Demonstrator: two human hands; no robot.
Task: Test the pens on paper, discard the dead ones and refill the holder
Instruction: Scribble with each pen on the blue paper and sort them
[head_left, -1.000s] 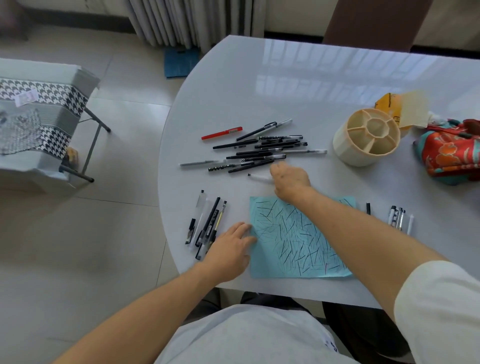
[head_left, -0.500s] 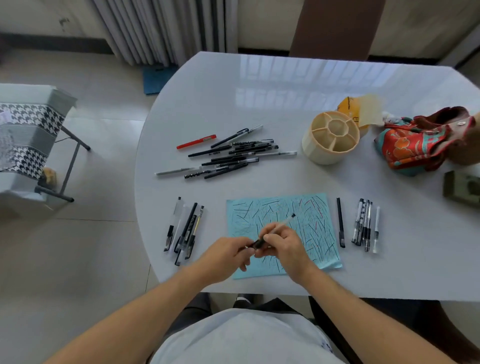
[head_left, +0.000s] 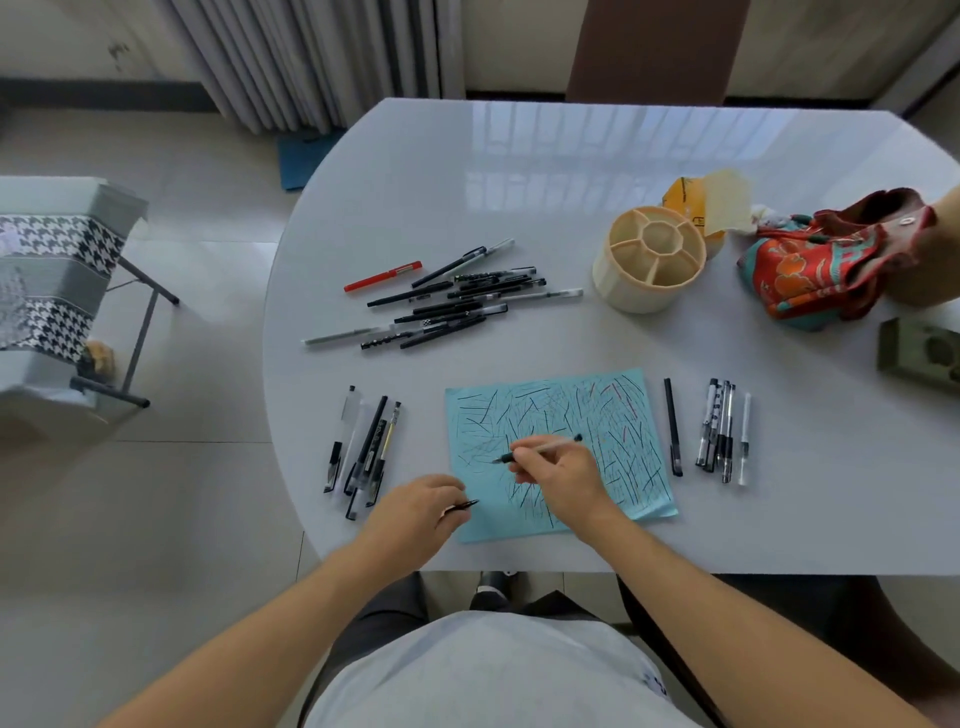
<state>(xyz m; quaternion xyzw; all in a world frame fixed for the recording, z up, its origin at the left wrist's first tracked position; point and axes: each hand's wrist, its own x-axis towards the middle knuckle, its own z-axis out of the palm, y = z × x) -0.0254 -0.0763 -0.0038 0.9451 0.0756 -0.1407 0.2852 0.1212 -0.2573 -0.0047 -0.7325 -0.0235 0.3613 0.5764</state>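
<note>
A light blue paper covered in ink strokes lies near the table's front edge. My right hand grips a clear-barrelled pen with its tip on the paper, pointing left. My left hand rests at the paper's left corner and holds the pen's black cap. A pile of several pens lies further back. Two smaller groups of pens flank the paper, one on the left and one on the right. The cream divided holder stands empty at the back right.
A red patterned cloth bag lies at the far right, with a yellow packet behind the holder and a green box at the right edge. A houndstooth-covered chair stands on the floor to the left of the white table.
My right hand took a pen from the pile and brought it to the paper. Both hands pulled the cap off; now the left holds the cap and the right sets the tip on the paper.
</note>
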